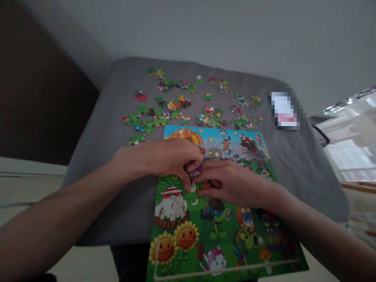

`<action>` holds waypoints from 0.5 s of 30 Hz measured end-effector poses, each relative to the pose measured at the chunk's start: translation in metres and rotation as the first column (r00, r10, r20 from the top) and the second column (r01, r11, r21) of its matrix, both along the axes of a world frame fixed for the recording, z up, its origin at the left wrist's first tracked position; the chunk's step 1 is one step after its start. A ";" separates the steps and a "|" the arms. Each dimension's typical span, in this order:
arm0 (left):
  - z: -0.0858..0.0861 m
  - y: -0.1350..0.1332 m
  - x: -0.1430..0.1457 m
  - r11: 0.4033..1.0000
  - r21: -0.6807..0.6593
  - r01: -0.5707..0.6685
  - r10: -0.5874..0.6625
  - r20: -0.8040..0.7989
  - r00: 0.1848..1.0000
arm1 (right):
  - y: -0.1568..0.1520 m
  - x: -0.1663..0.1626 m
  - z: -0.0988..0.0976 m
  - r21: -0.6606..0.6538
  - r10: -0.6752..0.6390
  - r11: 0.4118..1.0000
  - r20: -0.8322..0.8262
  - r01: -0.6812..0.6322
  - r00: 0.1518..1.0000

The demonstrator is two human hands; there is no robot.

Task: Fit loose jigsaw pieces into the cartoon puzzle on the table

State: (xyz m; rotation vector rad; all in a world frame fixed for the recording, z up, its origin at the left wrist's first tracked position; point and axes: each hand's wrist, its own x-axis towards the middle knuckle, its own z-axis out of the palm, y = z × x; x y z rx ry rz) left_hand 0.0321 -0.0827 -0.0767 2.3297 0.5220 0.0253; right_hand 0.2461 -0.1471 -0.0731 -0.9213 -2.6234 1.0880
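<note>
A colourful cartoon puzzle board (217, 231) with sunflowers and plants lies on the grey table (102, 129), its near end hanging over the front edge. Both of my hands meet over the board's upper middle. My left hand (164, 158) and my right hand (232, 182) pinch a small puzzle piece (196, 171) together between their fingertips, just above the board. Several loose puzzle pieces (164, 111) are scattered beyond the board on the far half of the table.
A small white and pink card or packet (283, 110), blurred out, lies at the table's far right. A grey wall stands behind the table. Bright window frames show at the right edge. Dark furniture is at the left.
</note>
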 end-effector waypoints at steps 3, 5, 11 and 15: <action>0.002 0.001 -0.002 1.000 -0.022 0.014 -0.013 0.029 0.999 | -0.002 0.002 0.000 0.015 0.004 1.000 -0.010 -0.004 1.000; 0.003 0.003 -0.004 0.999 -0.046 0.009 -0.007 0.048 0.999 | -0.004 0.003 0.000 0.030 0.003 1.000 -0.016 -0.002 1.000; 0.009 0.008 -0.010 0.992 -0.092 -0.085 0.085 -0.001 0.996 | -0.018 0.007 -0.002 0.156 0.026 0.987 -0.016 -0.023 1.000; 0.013 0.007 -0.010 0.988 -0.094 -0.120 0.117 -0.032 0.993 | -0.029 0.003 -0.007 0.287 0.036 0.957 0.065 -0.053 0.997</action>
